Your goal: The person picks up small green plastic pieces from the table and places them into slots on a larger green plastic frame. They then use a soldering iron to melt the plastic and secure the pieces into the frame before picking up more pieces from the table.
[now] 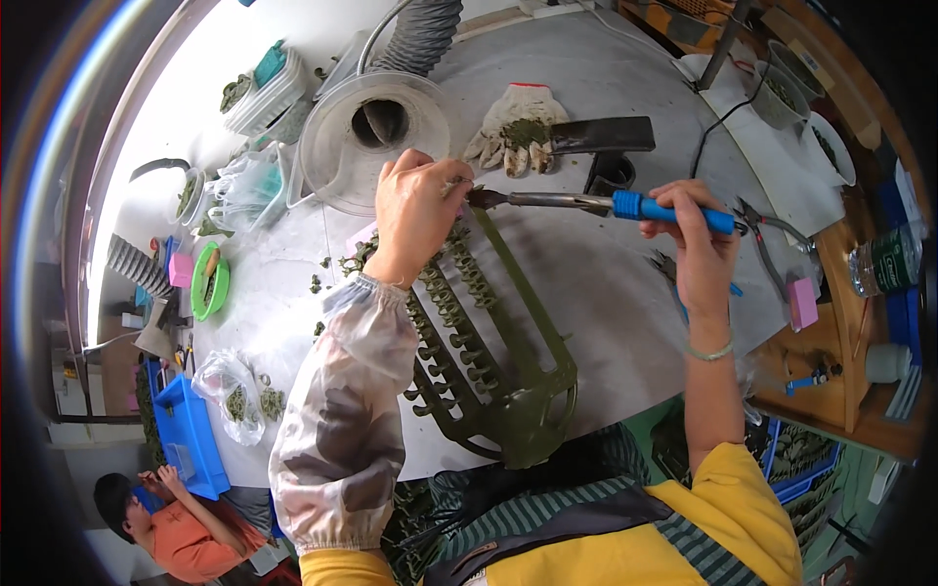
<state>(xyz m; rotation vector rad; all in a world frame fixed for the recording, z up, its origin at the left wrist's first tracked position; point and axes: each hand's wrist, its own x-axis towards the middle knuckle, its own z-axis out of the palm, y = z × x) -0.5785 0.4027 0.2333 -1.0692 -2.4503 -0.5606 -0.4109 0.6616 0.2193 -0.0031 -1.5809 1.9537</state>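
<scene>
My right hand [692, 220] grips the blue handle of a soldering iron [640, 207], whose metal shaft points left. Its broad dark tip meets the far end of a dark-green rack-like frame [518, 313] with long bars and a rounded near end. Rows of small hooked green pieces [459, 332] line some of the bars. My left hand [415, 210] is closed in a pinch right beside the tip; whatever lies between its fingertips is too small and covered to make out. A stained pale sleeve cover [347, 410] wraps my left forearm.
Beyond my left hand stands a clear round hood [327, 146] with a grey hose [420, 39]. A soiled glove [523, 122] and dark block [603, 135] lie behind the iron. Pliers [772, 244] rest at right. A person in orange [195, 532] sits lower left near a blue tray [191, 430].
</scene>
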